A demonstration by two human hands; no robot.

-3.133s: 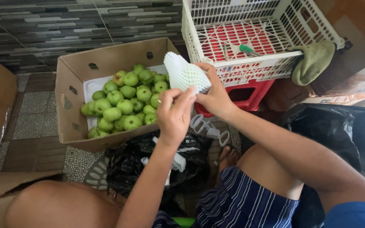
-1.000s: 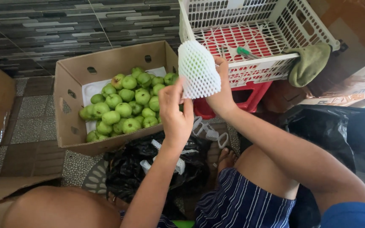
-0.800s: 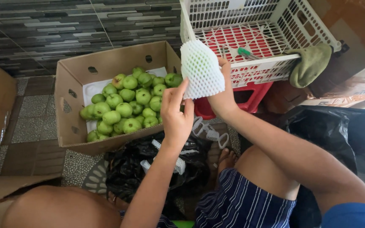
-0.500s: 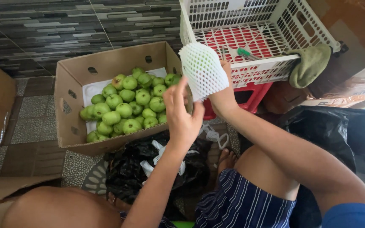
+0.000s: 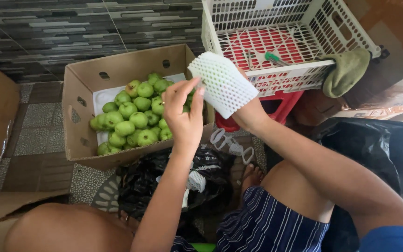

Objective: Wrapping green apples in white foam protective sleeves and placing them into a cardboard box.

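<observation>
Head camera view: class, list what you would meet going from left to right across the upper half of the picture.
Cardboard box of green fruit → left hand → white foam net sleeve → white plastic crate → green cloth on the crate's corner.

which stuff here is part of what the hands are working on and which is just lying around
In use:
- white foam net sleeve, held by the right hand, left hand at its edge
- green fruits in the cardboard box
- white crate

Lying about:
- green cloth on the crate's rim
- black bag
- sandal
</observation>
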